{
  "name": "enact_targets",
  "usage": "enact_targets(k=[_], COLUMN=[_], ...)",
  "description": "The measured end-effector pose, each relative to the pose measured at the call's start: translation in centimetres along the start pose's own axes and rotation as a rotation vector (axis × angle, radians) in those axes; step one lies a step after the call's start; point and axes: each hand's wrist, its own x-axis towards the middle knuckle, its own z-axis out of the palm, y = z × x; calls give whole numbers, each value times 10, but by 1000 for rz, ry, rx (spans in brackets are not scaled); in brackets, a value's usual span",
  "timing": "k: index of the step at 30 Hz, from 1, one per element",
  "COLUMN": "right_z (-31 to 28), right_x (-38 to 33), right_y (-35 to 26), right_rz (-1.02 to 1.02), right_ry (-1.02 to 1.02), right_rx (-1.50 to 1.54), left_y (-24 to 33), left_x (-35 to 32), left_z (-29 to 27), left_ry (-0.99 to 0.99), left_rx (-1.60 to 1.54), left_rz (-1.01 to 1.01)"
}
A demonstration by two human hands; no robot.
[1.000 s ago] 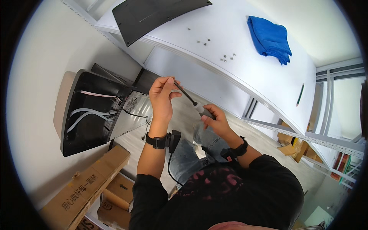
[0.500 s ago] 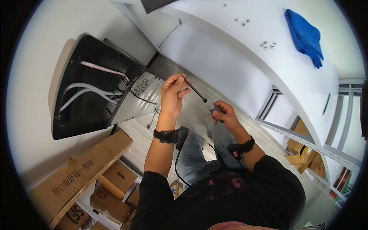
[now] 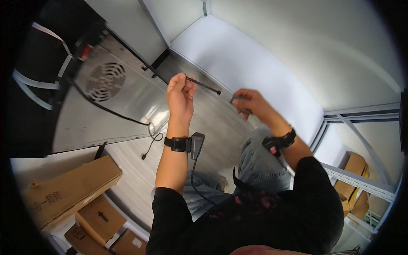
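A screwdriver-like tool with a thin black shaft (image 3: 205, 86) and a grey handle (image 3: 238, 101) spans the space between my hands. My left hand (image 3: 180, 98) pinches the shaft's far end between thumb and fingers. Around the handle, the fingers of my right hand (image 3: 257, 105) are closed, slightly smeared by motion. The shaft ends in a dark collar near my right hand; whether it joins the handle there is too blurred to tell. Left of my hands stands a metal appliance (image 3: 127, 91) with a round slotted vent (image 3: 106, 81).
The appliance's black cord (image 3: 114, 112) hangs to a plug (image 3: 143, 157) above the floor. Cardboard boxes (image 3: 76, 187) fill the lower left. A white panel (image 3: 255, 63) lies beyond my hands. At right stands a metal-framed shelf (image 3: 357, 182) with boxes. Black straps circle both wrists.
The view has swung toward the appliance and lower, so the white tabletop with the blue cloth and small metal parts has left the picture. Both hands still hold the tool, its shaft now lying flatter.
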Motion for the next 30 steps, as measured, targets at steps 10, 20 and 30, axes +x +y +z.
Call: enact_targets(k=[10,20,30], right_z=[-119,-220,-229], right_x=[22,-20,-39], right_y=[58,215,262], right_rz=[37,-19,-125], right_ry=[181,673,932], right_rx=[-264,200,410], left_y=[-145,-323,-412], left_x=[30,33,39], left_z=[-47,-35,-20], left_ry=[62,-438,-708], left_rx=[283,1150,1422], left_rz=[-127,79,600])
